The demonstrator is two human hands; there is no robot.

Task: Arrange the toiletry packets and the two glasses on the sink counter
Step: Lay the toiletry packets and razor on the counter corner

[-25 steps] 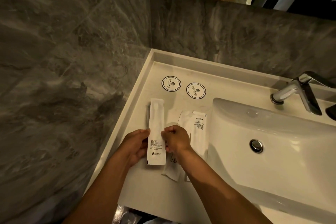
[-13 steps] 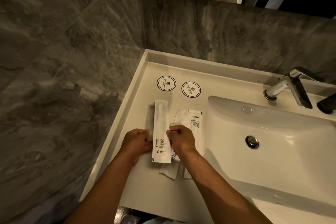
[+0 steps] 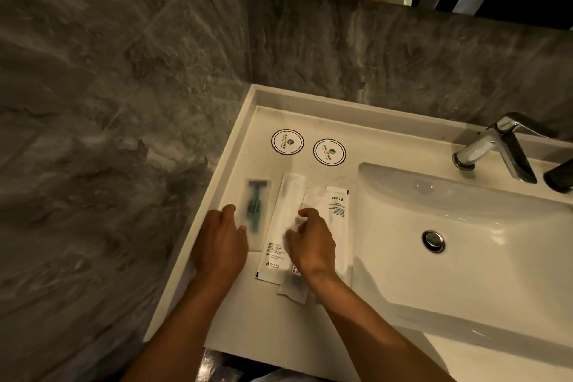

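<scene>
Several toiletry packets lie side by side on the white sink counter [image 3: 235,319], left of the basin. A clear razor packet [image 3: 255,208] with a green razor is furthest left. A long white packet [image 3: 283,214] lies in the middle, and a printed white packet [image 3: 336,211] sits to its right, with another packet [image 3: 294,290] sticking out below my wrist. My left hand [image 3: 221,245] rests on the counter at the razor packet's lower end, fingers loosely curled. My right hand [image 3: 310,242] hovers over the middle packets, fingertips touching the long white one. No glasses are visible.
Two round paper coasters [image 3: 287,141] [image 3: 329,151] lie near the back of the counter. The basin [image 3: 465,226] with its drain [image 3: 433,241] fills the right side, and a chrome faucet [image 3: 493,146] stands behind it. Grey marble walls close in on the left and back.
The long white packet, held up by both hands before, now lies flat on the counter. My left hand has moved left, uncovering the razor packet.
</scene>
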